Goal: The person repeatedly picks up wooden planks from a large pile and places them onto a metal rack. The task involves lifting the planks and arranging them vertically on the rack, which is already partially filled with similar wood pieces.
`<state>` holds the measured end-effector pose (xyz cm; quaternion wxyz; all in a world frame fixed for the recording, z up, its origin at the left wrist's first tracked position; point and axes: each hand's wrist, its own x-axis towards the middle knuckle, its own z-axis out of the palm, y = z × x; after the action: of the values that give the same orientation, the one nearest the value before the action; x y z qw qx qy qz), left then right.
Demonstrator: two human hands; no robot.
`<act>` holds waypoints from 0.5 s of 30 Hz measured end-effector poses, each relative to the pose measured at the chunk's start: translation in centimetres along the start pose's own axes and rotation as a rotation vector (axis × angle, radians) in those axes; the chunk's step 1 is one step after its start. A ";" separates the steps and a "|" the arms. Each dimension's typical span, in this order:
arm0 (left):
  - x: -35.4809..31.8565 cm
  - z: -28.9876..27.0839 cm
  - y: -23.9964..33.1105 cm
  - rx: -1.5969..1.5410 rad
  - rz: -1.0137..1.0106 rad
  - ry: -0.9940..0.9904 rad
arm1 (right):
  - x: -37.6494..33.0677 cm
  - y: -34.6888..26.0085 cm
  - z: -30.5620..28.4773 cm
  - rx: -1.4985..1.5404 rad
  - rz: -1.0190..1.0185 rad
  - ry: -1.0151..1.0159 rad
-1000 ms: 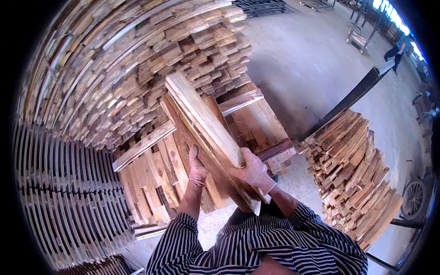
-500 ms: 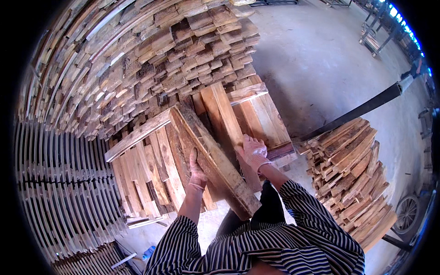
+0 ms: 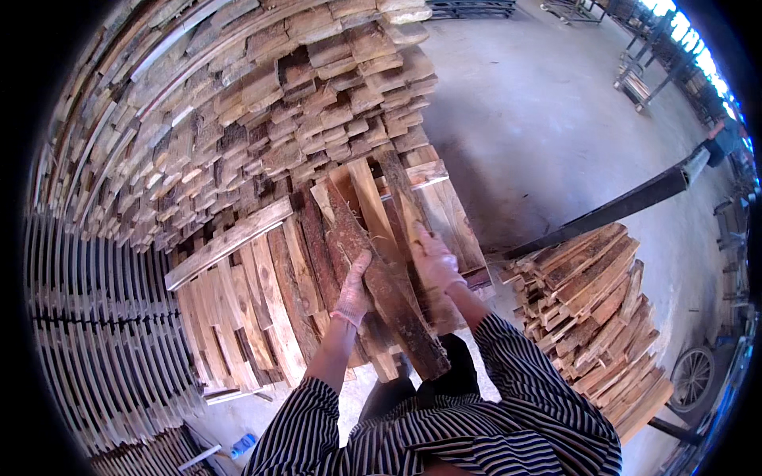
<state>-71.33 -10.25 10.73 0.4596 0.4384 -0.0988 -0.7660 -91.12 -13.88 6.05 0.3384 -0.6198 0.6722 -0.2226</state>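
Note:
My left hand (image 3: 352, 292), in a pale glove, grips the left edge of a long rough board (image 3: 394, 305) with bark showing along its upper face. That board slants from the stack down toward my legs. My right hand (image 3: 436, 260), also gloved, is closed around a narrower plank (image 3: 399, 184) beside it; the fingers' undersides are hidden. Beneath both lies a layer of sawn planks (image 3: 262, 297) set side by side, with a crosswise wooden strip (image 3: 230, 243) over their far ends.
A tall stack of boards (image 3: 317, 103) rises just beyond. On the right stands another pile of planks (image 3: 595, 309), with a dark beam (image 3: 611, 210) behind it and a spoked wheel (image 3: 693, 379) nearby. Slatted stacks (image 3: 111, 317) fill the left. A person (image 3: 724, 141) is far right.
The board in my left hand has turned over, so its bark now faces up. My right hand has shifted slightly, and a narrow plank now stands out farther ahead of it.

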 end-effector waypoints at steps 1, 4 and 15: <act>0.5 0.1 -0.1 0.013 -0.001 -0.002 | 1.0 0.9 0.8 -0.094 0.026 0.001; 0.2 -2.3 -0.1 0.022 -0.013 0.089 | 0.1 0.6 1.6 -0.085 -0.108 -0.006; 2.5 1.7 -0.5 0.066 0.026 0.006 | 0.4 8.5 1.9 0.268 -0.290 -0.372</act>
<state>-73.36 -12.38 10.02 0.4550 0.4543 -0.1282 -0.7551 -95.54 -12.87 -1.45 0.4996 -0.6897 0.4670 -0.2379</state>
